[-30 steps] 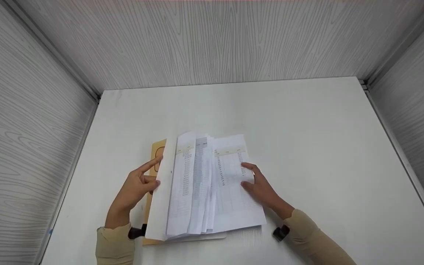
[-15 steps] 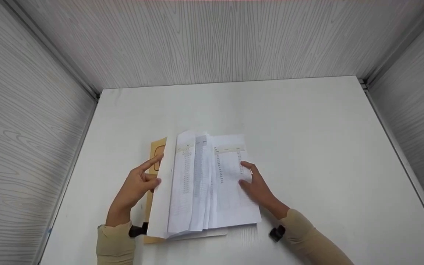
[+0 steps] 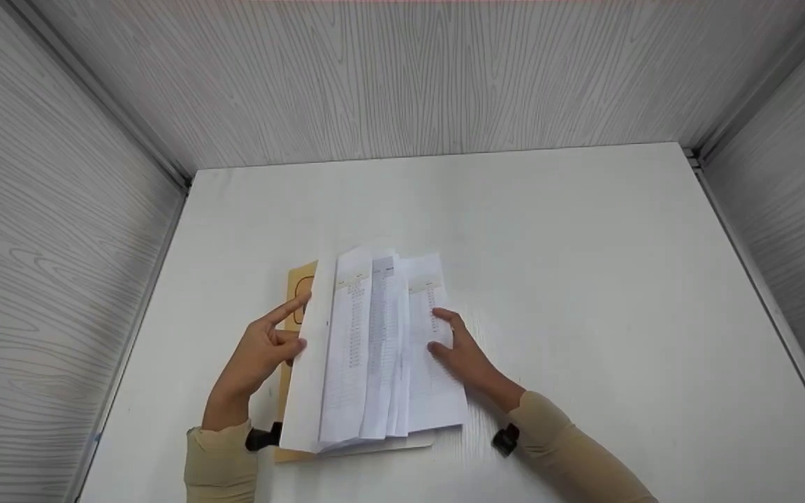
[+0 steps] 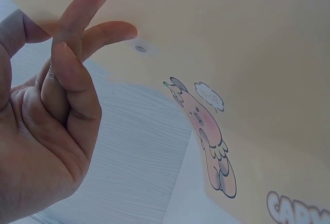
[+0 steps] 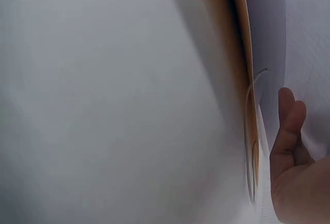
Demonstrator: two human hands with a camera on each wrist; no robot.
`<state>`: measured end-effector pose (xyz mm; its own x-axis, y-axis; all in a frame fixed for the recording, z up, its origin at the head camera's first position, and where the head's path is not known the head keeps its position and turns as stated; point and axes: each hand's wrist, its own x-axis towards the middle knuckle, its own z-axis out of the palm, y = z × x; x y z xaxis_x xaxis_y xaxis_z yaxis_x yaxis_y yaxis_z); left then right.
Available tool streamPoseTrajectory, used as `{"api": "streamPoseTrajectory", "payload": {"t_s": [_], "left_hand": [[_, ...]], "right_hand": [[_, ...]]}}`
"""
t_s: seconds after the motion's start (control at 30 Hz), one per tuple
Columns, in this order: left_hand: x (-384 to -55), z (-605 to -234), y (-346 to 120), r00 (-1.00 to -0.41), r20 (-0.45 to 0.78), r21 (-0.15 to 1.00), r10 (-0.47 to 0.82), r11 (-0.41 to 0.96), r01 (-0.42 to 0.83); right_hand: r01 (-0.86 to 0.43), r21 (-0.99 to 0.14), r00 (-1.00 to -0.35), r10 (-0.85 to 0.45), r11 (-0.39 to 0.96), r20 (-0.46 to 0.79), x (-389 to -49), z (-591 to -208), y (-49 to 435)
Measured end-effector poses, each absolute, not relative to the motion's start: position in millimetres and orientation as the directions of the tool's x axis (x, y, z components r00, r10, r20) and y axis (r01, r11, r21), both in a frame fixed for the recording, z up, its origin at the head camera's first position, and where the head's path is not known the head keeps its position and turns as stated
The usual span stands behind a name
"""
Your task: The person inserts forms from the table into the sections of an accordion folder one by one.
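Observation:
A paper folder, orange outside (image 4: 273, 80) with cartoon prints and white inside (image 3: 307, 363), stands partly open on the table. My left hand (image 3: 256, 356) pinches its raised left cover at the edge, thumb on the inner white face and other fingers against the orange side. Several printed sheets (image 3: 346, 335) fan out within the folder. At the right, my right hand (image 3: 469, 356) holds the edge of a printed sheet (image 3: 427, 391), its thumb and index fingertip on top. The right wrist view shows that hand's other fingers (image 5: 291, 116) beneath the paper.
The folder lies on a white table (image 3: 584, 279) with grey wood-grain panels (image 3: 402, 84) at the back and sides. A thin cord (image 5: 247, 141) hangs along the folder's orange edge. Dark wrist cameras (image 3: 506, 439) sit on both wrists.
My right hand has moved left, carrying the right-hand sheet toward the other papers, so less of it sticks out. The left hand keeps its hold on the cover with hardly any movement.

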<state>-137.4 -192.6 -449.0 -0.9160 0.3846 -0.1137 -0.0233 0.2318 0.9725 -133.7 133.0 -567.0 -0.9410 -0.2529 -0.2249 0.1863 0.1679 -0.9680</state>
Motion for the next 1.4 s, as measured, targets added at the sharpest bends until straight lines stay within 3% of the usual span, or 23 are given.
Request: {"api": "streamPoseTrajectory", "payload": {"t_s": [0.2, 0.43, 0.8, 1.4], "left_hand": [[-137, -449, -194, -0.922, -0.117, 0.97, 0.368, 0.241, -0.027], [-136, -450, -195, -0.921, -0.115, 0.97, 0.372, 0.24, -0.024], [-134, -450, -194, -0.923, -0.113, 0.972, 0.367, 0.232, -0.027], [-138, -449, -195, -0.912, -0.101, 0.975, 0.397, 0.222, -0.011]], "right_hand": [[0.227, -0.973, -0.918, -0.322, 0.047, -0.23, -137, -567, 150], [0.259, -0.962, -0.897, -0.348, 0.086, -0.273, -133, -566, 148], [0.25, -0.968, -0.912, -0.335, 0.006, -0.237, -121, -571, 116], [0.299, -0.954, -0.894, -0.338, 0.039, -0.294, -136, -567, 125]]}}
